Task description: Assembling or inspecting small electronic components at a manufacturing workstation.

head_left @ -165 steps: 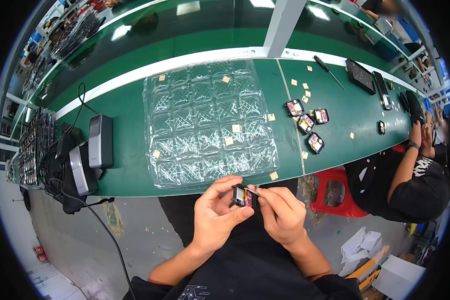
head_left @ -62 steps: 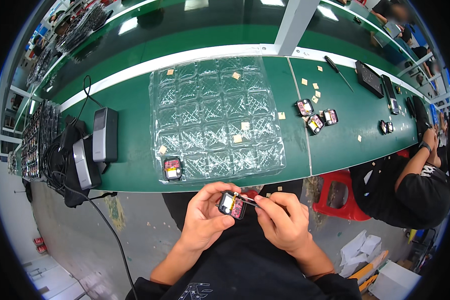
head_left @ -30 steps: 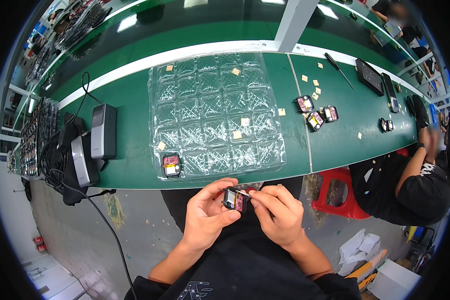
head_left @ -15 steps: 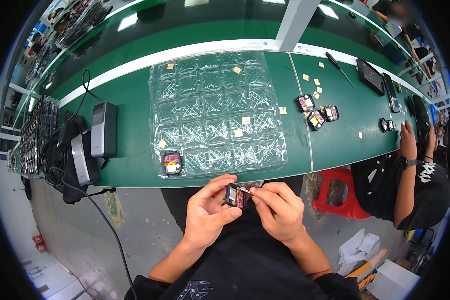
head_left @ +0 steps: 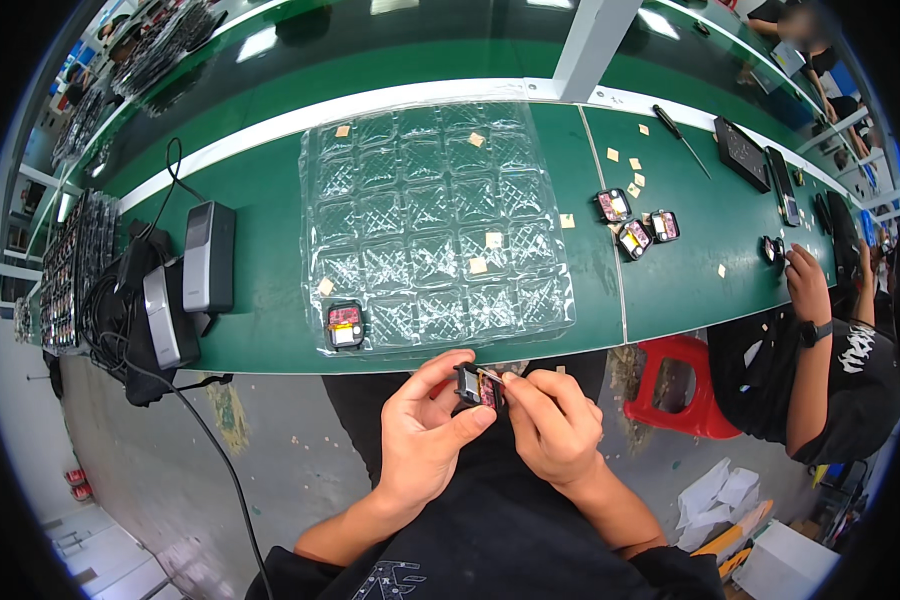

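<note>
My left hand (head_left: 420, 435) is closed around a small black device housing (head_left: 467, 384), gripped by its edges between thumb and fingers. The housing is tilted, with a pinkish-red circuit board and a silver part showing inside. In a pinch, my right hand (head_left: 558, 425) holds a thin silver tool (head_left: 491, 376), its tip at the upper edge of the housing. Fingers hide most of the tool, so its exact kind is unclear. Both hands are just off the table's front edge. A similar opened housing (head_left: 345, 326) lies on the near left corner of the clear plastic tray (head_left: 435, 225).
Three more opened housings (head_left: 634, 240) lie right of the tray among small beige squares (head_left: 612, 155). Beyond are a screwdriver (head_left: 682, 140) and a black box (head_left: 740, 154). Grey devices with cables (head_left: 208, 257) stand left. A co-worker's hand (head_left: 808, 284) works at right, near a red stool (head_left: 670, 388).
My hands have shifted slightly, and the housing has turned a little in my left hand. At right, the co-worker's hand has moved left, toward the small black part there.
</note>
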`<state>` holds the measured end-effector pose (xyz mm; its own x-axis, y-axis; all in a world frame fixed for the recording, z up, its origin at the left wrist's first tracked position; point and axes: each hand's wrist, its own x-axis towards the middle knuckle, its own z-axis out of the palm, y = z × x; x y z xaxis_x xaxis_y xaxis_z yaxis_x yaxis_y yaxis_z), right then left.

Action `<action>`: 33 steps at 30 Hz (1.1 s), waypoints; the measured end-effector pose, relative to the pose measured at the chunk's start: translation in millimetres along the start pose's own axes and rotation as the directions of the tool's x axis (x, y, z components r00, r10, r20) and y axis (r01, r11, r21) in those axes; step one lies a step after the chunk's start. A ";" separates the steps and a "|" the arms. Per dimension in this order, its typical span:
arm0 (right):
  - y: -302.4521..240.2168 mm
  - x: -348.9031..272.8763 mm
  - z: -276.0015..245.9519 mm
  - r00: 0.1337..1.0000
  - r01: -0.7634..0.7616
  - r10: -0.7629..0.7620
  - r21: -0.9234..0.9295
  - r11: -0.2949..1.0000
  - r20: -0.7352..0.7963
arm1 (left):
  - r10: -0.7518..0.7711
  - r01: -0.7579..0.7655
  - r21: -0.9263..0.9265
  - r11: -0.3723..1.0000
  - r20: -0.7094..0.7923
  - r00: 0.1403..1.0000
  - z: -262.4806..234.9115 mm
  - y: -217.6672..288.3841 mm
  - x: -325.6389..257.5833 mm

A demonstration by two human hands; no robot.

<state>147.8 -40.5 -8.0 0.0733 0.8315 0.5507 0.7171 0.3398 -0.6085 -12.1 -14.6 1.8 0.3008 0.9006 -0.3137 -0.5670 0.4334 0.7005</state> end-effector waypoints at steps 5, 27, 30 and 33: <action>3.6 3.0 -3.4 0.999 0.021 -0.020 -0.009 1.000 0.030 | 0.001 -0.001 -0.003 1.000 -0.007 1.000 -2.6 -3.9 1.2; 80.3 52.2 -42.1 0.939 -0.345 0.316 -0.357 0.868 -0.138 | 0.622 -0.589 0.610 0.529 0.193 0.759 -29.0 36.6 21.7; 97.9 55.6 -41.5 0.914 -0.404 0.367 -0.460 0.791 -0.171 | 0.693 -0.505 0.862 0.047 0.336 0.638 -34.4 45.8 30.1; 97.0 55.8 -38.7 0.932 -0.360 0.330 -0.483 0.798 -0.148 | 0.539 -0.445 0.841 -0.307 0.539 0.647 -34.2 51.9 37.8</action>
<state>248.3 21.9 -14.2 0.4079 0.8220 0.3974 0.8810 -0.2401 -0.4078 -56.4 43.1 4.4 0.3022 0.7989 0.5200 0.6853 -0.5613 0.4641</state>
